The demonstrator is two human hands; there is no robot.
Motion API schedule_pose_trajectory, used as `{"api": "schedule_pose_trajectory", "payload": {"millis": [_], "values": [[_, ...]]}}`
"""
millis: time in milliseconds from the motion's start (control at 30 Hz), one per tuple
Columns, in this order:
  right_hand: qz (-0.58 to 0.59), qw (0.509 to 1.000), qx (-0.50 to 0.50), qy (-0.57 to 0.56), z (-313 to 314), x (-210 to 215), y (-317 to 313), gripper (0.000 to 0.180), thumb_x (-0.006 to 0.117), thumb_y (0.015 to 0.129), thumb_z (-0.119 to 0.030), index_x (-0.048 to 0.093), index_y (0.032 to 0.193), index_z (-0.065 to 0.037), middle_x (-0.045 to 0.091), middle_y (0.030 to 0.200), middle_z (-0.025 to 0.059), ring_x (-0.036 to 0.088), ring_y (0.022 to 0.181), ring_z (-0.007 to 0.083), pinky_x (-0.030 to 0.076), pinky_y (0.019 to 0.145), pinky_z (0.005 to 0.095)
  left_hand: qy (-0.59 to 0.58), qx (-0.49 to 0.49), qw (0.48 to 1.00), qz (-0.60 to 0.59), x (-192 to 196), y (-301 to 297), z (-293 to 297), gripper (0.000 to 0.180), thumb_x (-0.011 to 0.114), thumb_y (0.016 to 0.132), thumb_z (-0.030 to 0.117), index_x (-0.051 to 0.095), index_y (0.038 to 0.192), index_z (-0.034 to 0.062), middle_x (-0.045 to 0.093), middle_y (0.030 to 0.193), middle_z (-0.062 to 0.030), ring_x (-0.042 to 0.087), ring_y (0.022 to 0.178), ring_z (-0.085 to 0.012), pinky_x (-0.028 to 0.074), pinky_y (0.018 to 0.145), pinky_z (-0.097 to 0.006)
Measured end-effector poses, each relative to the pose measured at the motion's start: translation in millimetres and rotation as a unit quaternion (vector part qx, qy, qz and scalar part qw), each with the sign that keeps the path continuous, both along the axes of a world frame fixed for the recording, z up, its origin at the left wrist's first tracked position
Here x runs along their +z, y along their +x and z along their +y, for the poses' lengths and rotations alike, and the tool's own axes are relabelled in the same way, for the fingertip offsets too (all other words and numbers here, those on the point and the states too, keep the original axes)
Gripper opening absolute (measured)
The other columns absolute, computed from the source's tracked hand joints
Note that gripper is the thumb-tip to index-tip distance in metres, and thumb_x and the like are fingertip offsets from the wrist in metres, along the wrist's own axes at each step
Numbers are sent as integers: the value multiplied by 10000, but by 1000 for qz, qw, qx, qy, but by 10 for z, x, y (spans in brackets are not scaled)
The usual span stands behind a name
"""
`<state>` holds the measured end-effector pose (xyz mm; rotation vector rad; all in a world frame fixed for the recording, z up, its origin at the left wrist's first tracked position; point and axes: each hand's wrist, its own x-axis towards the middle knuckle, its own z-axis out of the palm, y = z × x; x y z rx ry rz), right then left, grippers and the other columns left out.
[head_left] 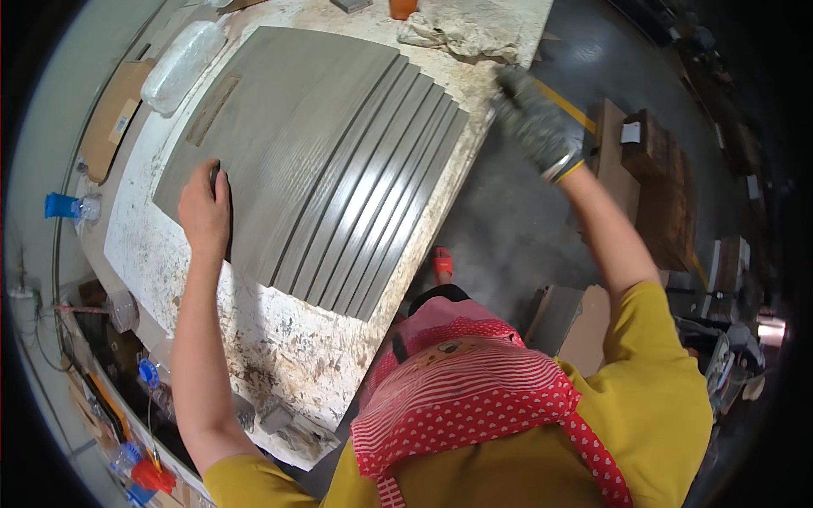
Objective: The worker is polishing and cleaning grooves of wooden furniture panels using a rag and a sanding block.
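Grey wood-grain panels lie in a fanned stack on the paint-stained worktable, their right edges stepped one below another. My bare left hand rests at the left edge of the top panel. Its fingers are closed, with a small dark thing between them that I cannot make out. Near the lower left edge of that panel is a brownish narrow strip. My right hand, in a dark patterned work glove with a yellow cuff edge, is just past the table's right edge, near the far corner. Its fingers are blurred, so their pose is unclear.
A crumpled whitish cloth and an orange cup stand at the far end of the table. A plastic-wrapped bundle lies left of the panels. Brown cartons stand on the floor at right.
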<state>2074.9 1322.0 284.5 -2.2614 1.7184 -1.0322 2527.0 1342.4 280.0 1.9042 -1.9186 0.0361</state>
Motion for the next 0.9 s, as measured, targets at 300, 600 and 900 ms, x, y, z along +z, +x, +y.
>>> {"api": "schedule_pose_trajectory", "payload": {"millis": [300, 600, 900], "values": [[271, 962, 15, 5, -1900, -639, -780, 642, 526, 873, -469, 411, 1372, -80, 443, 1367, 195, 404, 1270, 340, 332, 1044, 425, -49, 0, 997, -62, -68, -38, -47, 261, 549, 863, 172, 603, 1105, 91, 559, 1137, -135, 535, 1039, -338, 432, 864, -418], [183, 982, -27, -42, -1744, -330, -565, 537, 558, 882, -430, 533, 1236, -27, 509, 1258, 183, 486, 1172, 345, 398, 991, 390, -46, 19, 998, -42, -67, -72, -60, 307, 528, 872, 185, 573, 1166, 108, 532, 1212, -113, 502, 1120, -314, 384, 941, -435], [5, 847, 506, -164, 740, -58, 2371, 363, 485, 880, -267, 586, 1192, -112, 514, 1270, 160, 462, 1221, 349, 359, 1040, 463, -21, -2, 999, -40, -236, 104, -106, 353, 476, 897, 218, 520, 1237, 132, 483, 1308, -83, 448, 1216, -286, 344, 986, -444]]}}
